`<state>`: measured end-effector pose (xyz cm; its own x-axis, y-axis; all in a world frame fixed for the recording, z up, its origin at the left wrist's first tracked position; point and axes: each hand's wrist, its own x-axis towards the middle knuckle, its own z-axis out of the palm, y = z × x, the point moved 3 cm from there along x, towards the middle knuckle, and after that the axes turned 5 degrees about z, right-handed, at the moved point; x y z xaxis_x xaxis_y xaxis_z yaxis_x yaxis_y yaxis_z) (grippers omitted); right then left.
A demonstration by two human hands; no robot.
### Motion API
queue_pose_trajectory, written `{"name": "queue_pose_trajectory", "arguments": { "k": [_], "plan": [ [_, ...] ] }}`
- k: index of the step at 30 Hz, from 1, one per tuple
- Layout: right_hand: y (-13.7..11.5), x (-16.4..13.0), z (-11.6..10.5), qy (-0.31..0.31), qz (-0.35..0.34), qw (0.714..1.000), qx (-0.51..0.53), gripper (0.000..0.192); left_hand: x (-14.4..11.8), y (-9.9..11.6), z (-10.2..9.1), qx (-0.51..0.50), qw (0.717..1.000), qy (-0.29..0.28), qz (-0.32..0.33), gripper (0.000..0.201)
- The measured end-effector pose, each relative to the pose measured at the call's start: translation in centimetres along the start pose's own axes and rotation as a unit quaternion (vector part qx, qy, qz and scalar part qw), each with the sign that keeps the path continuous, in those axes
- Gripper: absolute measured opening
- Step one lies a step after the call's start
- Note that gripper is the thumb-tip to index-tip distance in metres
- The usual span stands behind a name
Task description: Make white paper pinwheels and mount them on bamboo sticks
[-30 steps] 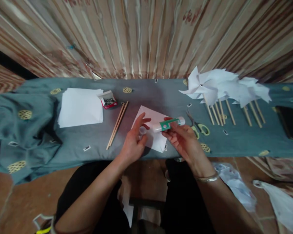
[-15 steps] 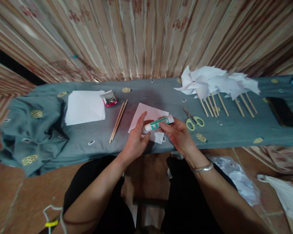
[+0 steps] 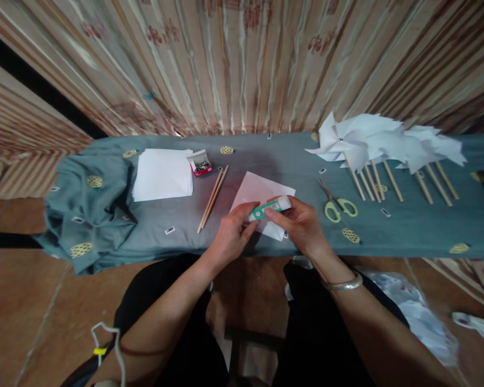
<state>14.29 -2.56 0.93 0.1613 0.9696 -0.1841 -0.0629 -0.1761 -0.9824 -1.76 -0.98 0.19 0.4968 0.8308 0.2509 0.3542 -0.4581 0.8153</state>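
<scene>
Presently, a glue stick [image 3: 271, 207] with a green label is held level between both hands, just above a white paper square [image 3: 262, 191] lying on the table [image 3: 407, 231]. The left hand [image 3: 230, 236] pinches the stick's left end with thumb and fingertips; whether the cap is fully seated there cannot be told. The right hand [image 3: 302, 223] grips the barrel's right half, fingers curled over it. A silver bangle [image 3: 342, 284] sits on the right wrist.

Left of the paper square lie two wooden sticks [image 3: 212, 198], side by side and touching. Beyond them stand a small red box of pins [image 3: 200, 163] and a stack of white paper [image 3: 163, 173], the box just beside the stack. To the right lie green-handled scissors [image 3: 335, 201]. Further right, a row of finished paper pinwheels [image 3: 383, 142] rests on wooden sticks. A grey-green patterned cloth [image 3: 92, 215] covers the table and bunches at its left end.
</scene>
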Motion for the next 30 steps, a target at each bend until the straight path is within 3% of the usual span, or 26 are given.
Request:
{"name": "queue_pose_trajectory", "arguments": {
  "k": [7,10,12,16,20,24,25,28,30],
  "plan": [
    [0.7,-0.3,2.4,-0.075,-0.016,0.997,-0.026,0.03,-1.5,-0.6,-1.0,-0.01,0.999,0.012,-0.046,0.039],
    [0.4,0.2,1.2,-0.054,-0.056,0.994,-0.074,0.037,-1.9,-1.2,-2.8,0.015,0.996,0.024,-0.082,0.04],
    [-0.1,0.5,-0.8,-0.013,-0.099,0.983,-0.151,0.037,-2.3,-2.1,-5.2,0.074,0.988,0.068,-0.117,0.041],
    [-0.5,0.2,-4.0,-0.015,-0.175,0.901,-0.396,0.028,-3.5,-5.1,-10.0,0.245,0.946,0.108,-0.182,0.043],
    [1.0,-1.0,-4.6,-0.078,-0.232,0.829,-0.502,0.038,-4.6,-7.0,-11.7,0.347,0.924,0.085,-0.135,0.041],
    [2.5,-1.8,-4.2,-0.102,-0.252,0.808,-0.523,0.039,-4.6,-4.8,-9.8,0.363,0.923,0.13,-0.016,0.049],
    [2.6,-1.9,-4.1,-0.102,-0.257,0.807,-0.522,0.039,-4.3,-3.8,-8.5,0.348,0.93,0.116,0.033,0.045],
    [2.5,-2.1,-3.9,-0.101,-0.261,0.807,-0.519,0.039,-3.3,-1.1,-3.7,0.276,0.947,-0.002,0.167,0.035],
    [2.3,-2.2,-3.9,-0.103,-0.257,0.81,-0.517,0.039,-2.4,-0.3,-1.0,0.244,0.949,-0.042,0.194,0.036]
  ]
}}
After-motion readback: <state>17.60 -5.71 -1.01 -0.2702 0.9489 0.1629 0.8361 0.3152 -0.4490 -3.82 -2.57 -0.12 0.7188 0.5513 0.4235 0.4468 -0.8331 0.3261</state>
